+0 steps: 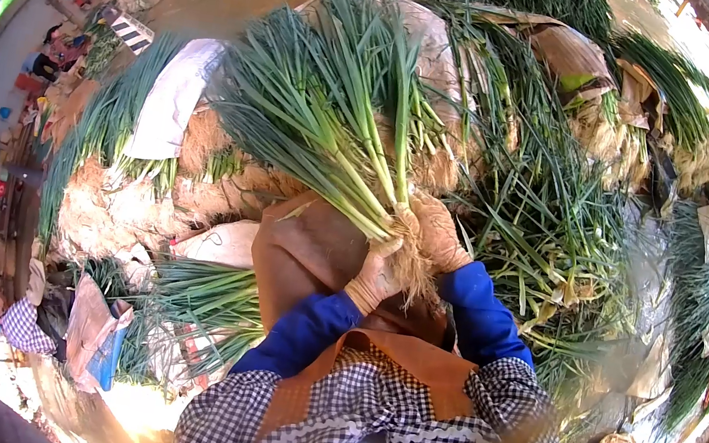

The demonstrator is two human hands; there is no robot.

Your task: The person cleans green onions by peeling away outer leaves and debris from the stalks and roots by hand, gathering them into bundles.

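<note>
A big bunch of spring onions (333, 119) spreads out in front of me, leaves fanned away to the upper left. Its pale, hairy roots (412, 266) point back toward my body. My left hand (376, 277) is closed around the lower stems on the near left side. My right hand (436, 231) wraps the root end from the right, its fingertips partly hidden behind the bunch. Under the bunch lies a brown apron or cloth (305, 251) across my lap.
Loose green leaves and stalks (544, 230) are heaped at my right. Stacked onion bundles (103, 204) with roots outward lie at left, partly under a white sack (174, 96). More spring onions (207, 301) lie by my left elbow. A person (19, 319) is at lower left, others farther back.
</note>
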